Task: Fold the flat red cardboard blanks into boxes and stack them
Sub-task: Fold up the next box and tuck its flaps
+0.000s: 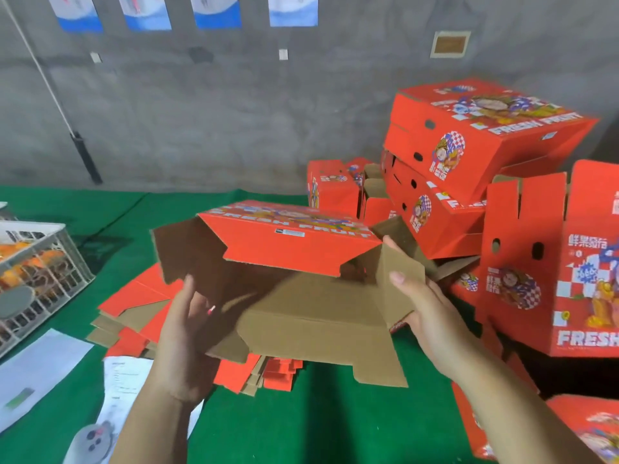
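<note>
A half-formed red box (291, 249) is held up over the green table, its open end facing me with brown flaps hanging out. My left hand (187, 333) grips the left brown side flap from outside, thumb along its edge. My right hand (425, 306) holds the right side flap, thumb on its inner face and fingers behind it. Under the box lies a pile of flat red blanks (134, 316). Finished red boxes (469, 145) are stacked in a loose heap at the right.
A white plastic crate (43, 272) with orange fruit stands at the left edge. White papers (40, 370) lie on the green cloth (301, 426) near me. A grey concrete wall (234, 112) rises behind the table, with a rope and black handle (85, 157) at the left.
</note>
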